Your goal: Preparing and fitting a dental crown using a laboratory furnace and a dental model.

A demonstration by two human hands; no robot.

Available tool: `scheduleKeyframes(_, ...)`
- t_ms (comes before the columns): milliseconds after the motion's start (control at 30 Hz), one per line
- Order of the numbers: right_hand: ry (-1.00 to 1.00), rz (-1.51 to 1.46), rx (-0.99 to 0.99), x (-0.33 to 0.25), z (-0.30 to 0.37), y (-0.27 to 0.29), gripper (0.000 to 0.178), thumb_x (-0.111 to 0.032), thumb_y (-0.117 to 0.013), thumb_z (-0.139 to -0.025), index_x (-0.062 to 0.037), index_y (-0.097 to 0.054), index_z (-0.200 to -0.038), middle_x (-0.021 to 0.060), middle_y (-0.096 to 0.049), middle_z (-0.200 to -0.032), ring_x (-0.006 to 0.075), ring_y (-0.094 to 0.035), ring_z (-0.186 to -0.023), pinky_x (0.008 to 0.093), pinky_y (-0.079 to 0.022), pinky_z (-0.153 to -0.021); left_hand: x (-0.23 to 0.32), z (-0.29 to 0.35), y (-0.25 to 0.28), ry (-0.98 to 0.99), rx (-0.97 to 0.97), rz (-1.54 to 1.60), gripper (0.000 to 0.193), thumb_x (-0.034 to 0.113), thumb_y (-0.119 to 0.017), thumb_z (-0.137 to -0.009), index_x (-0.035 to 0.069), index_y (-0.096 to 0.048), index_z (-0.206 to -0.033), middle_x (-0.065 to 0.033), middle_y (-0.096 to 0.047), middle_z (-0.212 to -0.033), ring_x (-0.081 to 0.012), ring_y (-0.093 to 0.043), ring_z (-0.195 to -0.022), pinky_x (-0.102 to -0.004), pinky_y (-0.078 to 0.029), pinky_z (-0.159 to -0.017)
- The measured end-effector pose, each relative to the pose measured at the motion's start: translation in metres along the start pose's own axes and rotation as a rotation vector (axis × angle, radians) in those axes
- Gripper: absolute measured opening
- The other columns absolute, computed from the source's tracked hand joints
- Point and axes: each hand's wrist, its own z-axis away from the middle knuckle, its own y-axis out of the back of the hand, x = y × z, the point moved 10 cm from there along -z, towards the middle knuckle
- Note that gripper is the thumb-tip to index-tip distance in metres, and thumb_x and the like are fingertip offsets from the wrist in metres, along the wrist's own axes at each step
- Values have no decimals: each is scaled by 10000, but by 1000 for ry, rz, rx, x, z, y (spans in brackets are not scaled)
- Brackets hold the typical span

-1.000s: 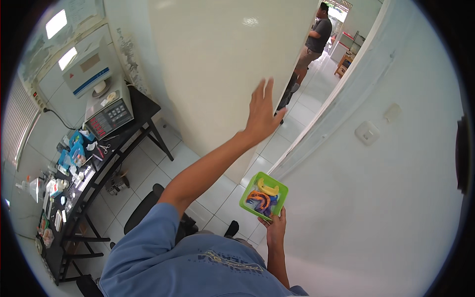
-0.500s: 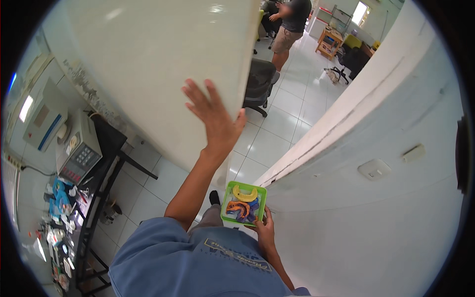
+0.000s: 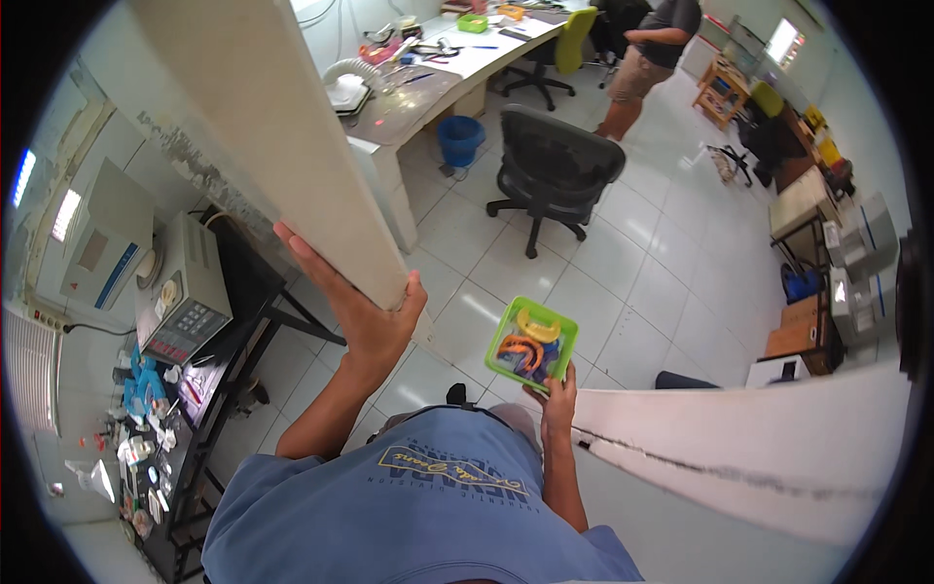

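My right hand (image 3: 556,401) grips the near side of a small bright green plastic tray (image 3: 492,361), holding it in front of my body. In the tray lie a yellow horseshoe-shaped dental impression (image 3: 538,327) and an orange one (image 3: 519,347), with purple and blue pieces beside them. At the left, my left hand (image 3: 365,316) is spread against the edge of a tall white panel (image 3: 282,146) at the doorway. Its fingers stretch along one side of the panel and the thumb sticks out at the other; nothing is held in it.
Beyond the doorway stand a black mesh office chair (image 3: 550,170), a blue bin (image 3: 459,141), a cluttered workbench (image 3: 438,127) and a person (image 3: 647,63). A black-framed table (image 3: 243,336) with a grey machine (image 3: 185,292) is at left. A white wall (image 3: 720,438) borders the right.
My body has moved up to the doorway, and more of the room beyond shows. My left hand, raised before the panel earlier, is at its edge. The right hand still holds the tray.
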Motion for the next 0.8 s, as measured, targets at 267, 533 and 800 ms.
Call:
scheduleKeyframes(267,-145,61,-196,-7,-137,-114,380,-181,-374,-921,-42,-408,-1273,159,-616,-1001,246,-688,-760,332,-591,-631,-43,-4,0,155,-110,13,198,53,-719,-765,-24,-624,-921,-87,-625,-820,-224,-613,-738,-337,-490,-708)
scheduleKeyframes(533,-166,199,-351,-6,-324,-241,332,-194,-372,-942,-45,-456,-1227,130,-636,-922,198,-650,-609,286,-547,-543,-80,82,-4,344,-316,12,539,240,-569,-806,-45,-477,-1254,-136,-564,-1183,-250,-555,-1069,-373,-432,-919)
scheduleKeyframes(800,53,464,-380,-49,-557,-402,310,-147,-422,-905,-28,-485,-1185,131,-628,-914,206,-646,-608,294,-532,-508,-72,176,65,811,281,-176,843,620,-395,-818,-21,-397,-1365,-142,-484,-1336,-265,-453,-1238,-412,-327,-1052)
